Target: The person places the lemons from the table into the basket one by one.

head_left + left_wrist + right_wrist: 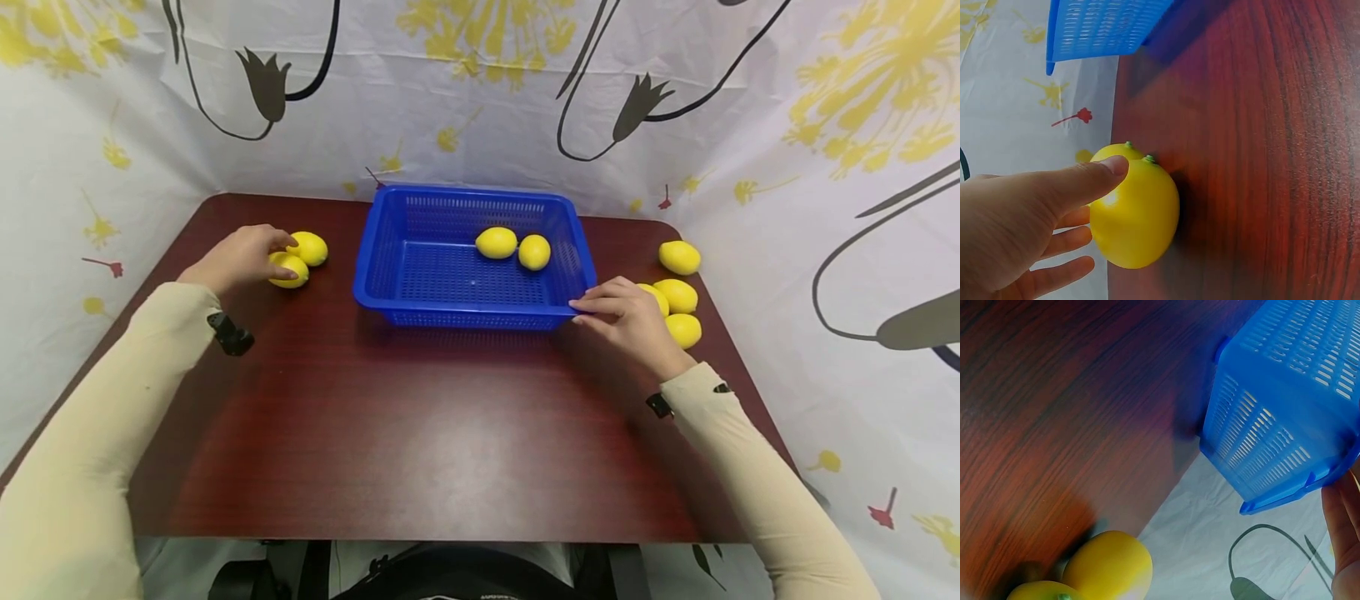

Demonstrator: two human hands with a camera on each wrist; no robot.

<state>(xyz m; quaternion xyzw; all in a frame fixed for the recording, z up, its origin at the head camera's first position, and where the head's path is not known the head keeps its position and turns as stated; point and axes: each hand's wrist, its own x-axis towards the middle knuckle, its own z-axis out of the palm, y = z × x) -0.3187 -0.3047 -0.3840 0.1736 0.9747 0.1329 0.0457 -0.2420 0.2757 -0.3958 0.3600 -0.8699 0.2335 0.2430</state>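
A blue plastic basket (472,315) stands at the back middle of the table, with two yellow lemons (497,243) inside. My right hand (626,321) pinches the rim at its front right corner; the right wrist view has only part of those fingers (1341,519) at the rim. On the left, my left hand (243,258) is at two more lemons (309,249) that lie together. In the left wrist view the thumb lies across the nearer lemon (1135,219), while the other fingers extend loosely beside it, not wrapped round it.
Several lemons (679,257) lie near the table's right edge, just beyond my right hand. The dark red wooden table (420,433) meets a white patterned cloth (480,108) at the back and sides. A black object (457,575) is below the front edge.
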